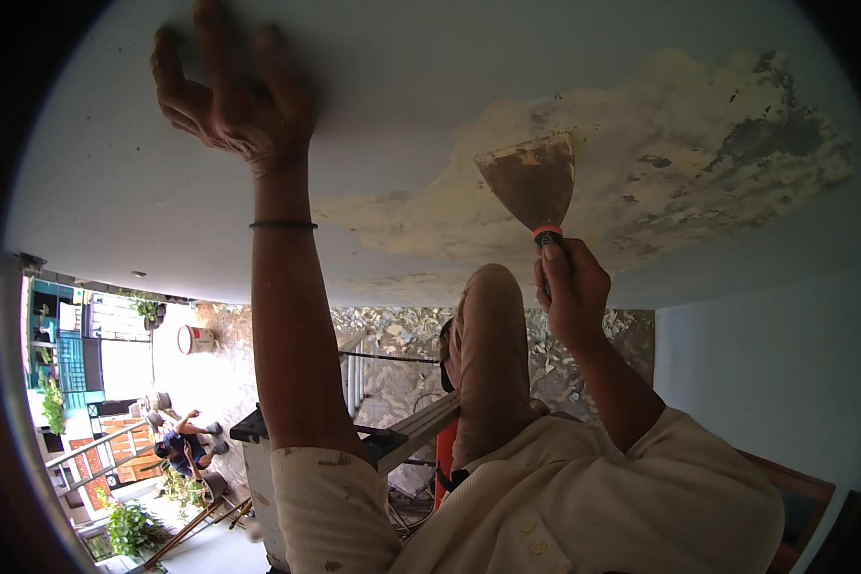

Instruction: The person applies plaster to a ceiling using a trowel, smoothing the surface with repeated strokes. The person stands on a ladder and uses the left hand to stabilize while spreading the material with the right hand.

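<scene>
My left hand rests against the pale wall at the upper left, its fingers spread and holding nothing. In my right hand is a putty knife, gripped by its dark handle with an orange collar. Its wide blade points up and away, smeared with brown and cream residue. The blade's edge lies over a rough yellowish patch where the paint is gone; whether it touches cannot be made out. Darker grey spots show at the patch's right side.
Beneath me stands a metal ladder, close to my bent knee. Pale flakes litter the floor by the wall's foot. To the lower left are a person low by the ground, a white bucket and plants.
</scene>
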`<action>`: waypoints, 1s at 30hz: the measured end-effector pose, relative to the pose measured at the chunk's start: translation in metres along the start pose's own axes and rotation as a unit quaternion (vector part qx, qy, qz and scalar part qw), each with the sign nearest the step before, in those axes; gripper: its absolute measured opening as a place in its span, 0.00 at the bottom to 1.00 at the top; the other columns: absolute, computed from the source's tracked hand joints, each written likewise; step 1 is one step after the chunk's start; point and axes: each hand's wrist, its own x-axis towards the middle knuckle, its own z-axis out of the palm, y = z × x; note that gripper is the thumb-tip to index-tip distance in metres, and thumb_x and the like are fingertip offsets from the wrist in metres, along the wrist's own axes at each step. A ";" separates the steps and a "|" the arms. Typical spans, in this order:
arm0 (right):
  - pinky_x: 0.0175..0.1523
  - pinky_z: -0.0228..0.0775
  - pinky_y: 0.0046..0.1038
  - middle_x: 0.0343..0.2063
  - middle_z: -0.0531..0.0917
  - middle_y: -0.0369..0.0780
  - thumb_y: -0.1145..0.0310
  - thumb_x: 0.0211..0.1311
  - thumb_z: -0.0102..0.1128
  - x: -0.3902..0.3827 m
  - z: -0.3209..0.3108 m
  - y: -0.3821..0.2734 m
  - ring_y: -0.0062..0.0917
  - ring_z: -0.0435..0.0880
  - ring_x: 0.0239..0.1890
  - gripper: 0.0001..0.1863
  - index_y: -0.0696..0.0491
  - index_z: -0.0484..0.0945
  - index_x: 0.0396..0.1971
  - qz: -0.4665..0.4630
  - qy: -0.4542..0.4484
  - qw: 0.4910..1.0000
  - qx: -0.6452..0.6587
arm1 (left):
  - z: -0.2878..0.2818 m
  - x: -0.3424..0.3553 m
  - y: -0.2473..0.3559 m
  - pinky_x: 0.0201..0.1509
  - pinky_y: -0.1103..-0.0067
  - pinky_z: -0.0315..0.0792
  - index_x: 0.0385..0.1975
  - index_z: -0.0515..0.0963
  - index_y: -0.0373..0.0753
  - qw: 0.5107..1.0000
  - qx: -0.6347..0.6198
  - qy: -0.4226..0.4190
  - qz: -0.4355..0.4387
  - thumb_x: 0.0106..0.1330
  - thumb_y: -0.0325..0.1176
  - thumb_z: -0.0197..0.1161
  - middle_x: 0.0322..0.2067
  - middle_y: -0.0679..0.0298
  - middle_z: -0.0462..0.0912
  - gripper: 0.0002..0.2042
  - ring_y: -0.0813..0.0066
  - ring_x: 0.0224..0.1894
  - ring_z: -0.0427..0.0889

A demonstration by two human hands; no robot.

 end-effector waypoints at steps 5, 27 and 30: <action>0.20 0.56 0.19 0.20 0.76 0.33 0.63 0.82 0.53 0.027 0.013 -0.018 0.10 0.65 0.16 0.13 0.59 0.77 0.40 -0.074 -0.010 0.997 -0.001 | -0.002 -0.003 0.000 0.65 0.64 0.65 0.63 0.82 0.38 0.999 0.030 -0.016 -0.009 0.77 0.56 0.55 0.60 0.61 0.84 0.29 0.59 0.69 0.68; 0.20 0.57 0.19 0.20 0.76 0.33 0.61 0.82 0.54 -0.002 0.006 0.000 0.10 0.66 0.16 0.15 0.58 0.77 0.39 -0.018 0.025 0.998 0.054 | -0.001 -0.004 -0.006 0.65 0.63 0.66 0.64 0.81 0.40 0.999 0.039 -0.018 -0.004 0.75 0.52 0.57 0.63 0.57 0.81 0.27 0.58 0.69 0.68; 0.20 0.58 0.19 0.20 0.75 0.33 0.61 0.83 0.53 0.009 0.012 -0.012 0.11 0.67 0.16 0.15 0.58 0.76 0.39 -0.052 0.025 0.996 0.073 | -0.005 -0.002 0.000 0.68 0.56 0.67 0.64 0.83 0.44 0.999 0.034 -0.030 -0.029 0.72 0.53 0.58 0.64 0.43 0.72 0.27 0.49 0.67 0.70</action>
